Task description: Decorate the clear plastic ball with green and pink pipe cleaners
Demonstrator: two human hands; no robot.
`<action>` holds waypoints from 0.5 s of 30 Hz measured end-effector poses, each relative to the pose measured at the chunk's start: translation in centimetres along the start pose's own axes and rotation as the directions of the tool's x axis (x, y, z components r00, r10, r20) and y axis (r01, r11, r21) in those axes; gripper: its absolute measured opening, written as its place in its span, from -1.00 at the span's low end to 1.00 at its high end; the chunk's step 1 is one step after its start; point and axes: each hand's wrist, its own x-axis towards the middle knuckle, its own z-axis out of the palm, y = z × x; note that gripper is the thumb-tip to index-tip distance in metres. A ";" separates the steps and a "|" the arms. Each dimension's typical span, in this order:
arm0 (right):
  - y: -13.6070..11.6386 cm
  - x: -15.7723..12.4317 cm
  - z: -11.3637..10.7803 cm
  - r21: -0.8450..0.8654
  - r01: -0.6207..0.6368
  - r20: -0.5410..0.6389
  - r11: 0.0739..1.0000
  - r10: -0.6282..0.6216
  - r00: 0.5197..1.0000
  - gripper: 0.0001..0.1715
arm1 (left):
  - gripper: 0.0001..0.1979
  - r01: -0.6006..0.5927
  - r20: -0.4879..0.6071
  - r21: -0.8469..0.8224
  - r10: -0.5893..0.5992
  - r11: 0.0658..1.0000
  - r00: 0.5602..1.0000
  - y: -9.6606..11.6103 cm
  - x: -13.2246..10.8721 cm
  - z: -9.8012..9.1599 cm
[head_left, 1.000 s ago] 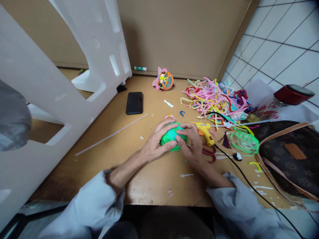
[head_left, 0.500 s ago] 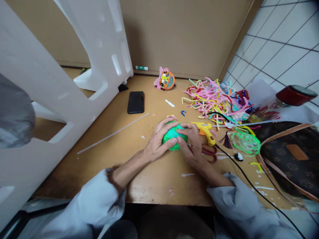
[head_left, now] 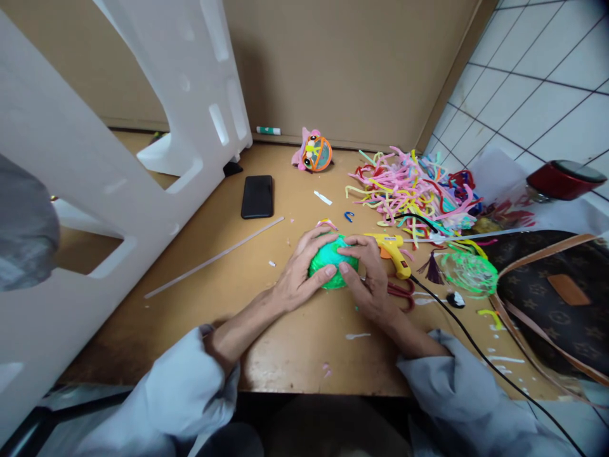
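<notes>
Phone [head_left: 257, 197]: black, lying flat on the bench [head_left: 295, 355], off beyond the hands and to the left.
Clear stick [head_left: 214, 258]: thin, on a slant, near end at lower left, far end angled up toward the middle. Nobody's touching it.
Left hand [head_left: 299, 270]: forearm angles in from the lower left, back of the hand showing, fingers draped over the left and far side of the green ball [head_left: 330, 256], thumb stretched across the near side.
Left side's grip: wrapped on the ball, not spread, and hiding a fair chunk of it.
Where the ball is: right between the 2 hands, touching both, so neither is really nearer. Looks pretty much round, no long axis I can pick out. Can't tell if it's resting on the bench or held just off it.
Thumbs: 2 tips near each other on the ball but apart, with a bit of green between.
Right hand [head_left: 368, 273]: forearm angles in from the lower right, fingers bent over the ball's far right.
Right side's grip: pinching the ball between thumb and bent fingers, I'd guess lightly.
Glue gun [head_left: 392, 244]: yellow, just beside that hand.
Scissors [head_left: 403, 292]: red handles poking out, blades mostly hidden.
</notes>
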 end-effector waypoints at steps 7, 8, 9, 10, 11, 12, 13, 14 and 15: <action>0.3 0.1 0.3 0.023 0.046 -0.030 0.999 -0.045 0.999 -0.76 | -0.57 0.017 -0.022 0.028 -0.016 0.999 1.000 0.2 -0.1 0.4; 0.2 0.0 0.4 0.013 0.046 -0.028 0.999 -0.045 0.999 -0.76 | -0.58 0.019 -0.016 0.036 -0.018 0.999 1.000 0.1 -0.1 0.4; 0.2 0.0 0.4 0.002 0.046 -0.026 0.999 -0.046 0.999 -0.76 | -0.57 0.020 -0.014 0.047 -0.020 0.999 1.000 0.1 -0.1 0.5; 0.1 0.0 0.4 -0.011 0.045 -0.024 0.999 -0.045 0.999 -0.75 | -0.56 0.017 -0.020 0.058 -0.016 0.998 1.000 0.1 -0.1 0.5; 0.1 0.0 0.4 -0.020 0.046 -0.024 0.999 -0.047 0.999 -0.75 | -0.55 0.008 -0.032 0.073 -0.006 0.997 0.999 0.1 0.0 0.5; 0.1 0.0 0.4 -0.029 0.047 -0.026 0.998 -0.048 0.999 -0.75 | -0.55 -0.006 -0.048 0.093 0.010 0.996 0.999 0.0 0.0 0.5; 0.0 0.0 0.4 -0.035 0.047 -0.026 0.998 -0.048 0.999 -0.75 | -0.55 -0.021 -0.066 0.121 0.029 0.992 0.997 0.0 0.0 0.5; 0.0 0.1 0.4 -0.038 0.045 -0.023 0.998 -0.046 0.999 -0.75 | -0.56 -0.037 -0.086 0.156 0.051 0.987 0.995 0.0 0.0 0.4; 0.1 0.1 0.3 -0.039 0.043 -0.018 0.998 -0.044 0.999 -0.75 | -0.58 -0.051 -0.103 0.195 0.073 0.979 0.992 0.1 -0.1 0.3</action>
